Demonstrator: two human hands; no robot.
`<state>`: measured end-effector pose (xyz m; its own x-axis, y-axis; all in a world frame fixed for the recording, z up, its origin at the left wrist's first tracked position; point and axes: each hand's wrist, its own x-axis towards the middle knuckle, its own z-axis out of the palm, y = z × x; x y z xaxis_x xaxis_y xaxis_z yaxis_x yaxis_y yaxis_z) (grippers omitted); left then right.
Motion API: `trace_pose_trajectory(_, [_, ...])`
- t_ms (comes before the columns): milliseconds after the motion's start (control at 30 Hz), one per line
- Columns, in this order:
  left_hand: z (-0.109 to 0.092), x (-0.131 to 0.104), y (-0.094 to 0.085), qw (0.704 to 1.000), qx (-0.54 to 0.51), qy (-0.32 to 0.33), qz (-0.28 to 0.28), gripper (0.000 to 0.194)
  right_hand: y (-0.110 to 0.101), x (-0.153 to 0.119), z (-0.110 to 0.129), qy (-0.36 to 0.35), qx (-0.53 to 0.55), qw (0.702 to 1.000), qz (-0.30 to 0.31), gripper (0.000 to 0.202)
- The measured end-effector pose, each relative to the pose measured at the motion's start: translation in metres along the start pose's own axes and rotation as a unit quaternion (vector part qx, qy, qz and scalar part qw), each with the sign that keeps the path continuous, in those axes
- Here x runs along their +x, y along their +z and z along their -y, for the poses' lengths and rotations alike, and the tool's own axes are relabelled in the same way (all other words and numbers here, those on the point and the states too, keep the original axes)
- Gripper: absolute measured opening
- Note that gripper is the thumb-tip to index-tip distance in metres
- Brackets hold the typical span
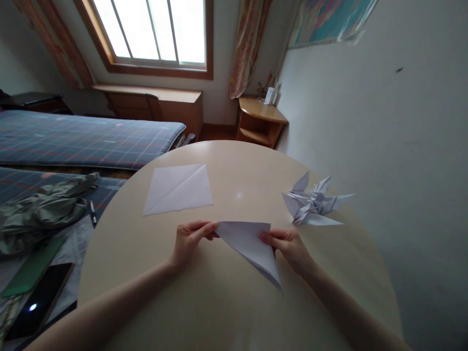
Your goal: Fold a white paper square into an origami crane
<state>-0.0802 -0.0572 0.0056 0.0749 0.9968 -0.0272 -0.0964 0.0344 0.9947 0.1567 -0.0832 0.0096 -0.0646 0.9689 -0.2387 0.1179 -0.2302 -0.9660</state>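
Note:
A white folded sheet of paper (252, 243), roughly triangular, is held up over the round table (234, 317). My left hand (193, 239) pinches its left corner between thumb and fingers. On the right edge, near the upper right corner, my right hand (288, 246) grips the same paper, thumb in front. The paper's lower point hangs down toward the right, its layers slightly apart. Beyond my left hand a white square sheet (179, 189) with a diagonal crease lies flat. Several folded paper pieces (312, 202) are piled beyond my right hand.
Left of the table are a phone (42, 297) with a lit spot, a green flat item (34, 265), a pen (92, 213) and crumpled cloth (47, 204). A bed (87, 141), a desk (175, 94) and a corner shelf (263, 109) stand behind. A wall (413, 161) borders the right side.

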Motion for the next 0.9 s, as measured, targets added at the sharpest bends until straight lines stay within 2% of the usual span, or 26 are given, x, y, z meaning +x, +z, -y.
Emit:
trace_pose_trajectory(100, [0.001, 0.003, -0.001, 1.0, 0.003, 0.001, -0.016, 0.018, 0.005, -0.001, 0.001, 0.015, 0.053, 0.998, 0.005, 0.037])
trace_pose_trajectory(267, [0.001, 0.01, -0.002, 0.998, -0.025, -0.004, -0.056, 0.019, 0.009, -0.004, 0.006, 0.06, 0.08, 0.993, 0.063, 0.039])
trace_pose_trajectory(633, [0.004, 0.015, -0.006, 0.999, -0.012, 0.019, -0.041, 0.02, 0.01, 0.011, -0.016, 0.008, 0.052, 0.999, -0.005, 0.038])
trace_pose_trajectory(733, [0.006, 0.019, -0.008, 0.998, -0.02, 0.017, -0.061, 0.022, 0.012, 0.009, -0.011, 0.002, 0.06, 0.998, 0.008, 0.037])
trace_pose_trajectory(900, [0.005, 0.027, -0.011, 0.994, -0.046, 0.009, -0.099, 0.025, 0.014, 0.004, 0.001, 0.044, 0.091, 0.994, 0.045, 0.036])
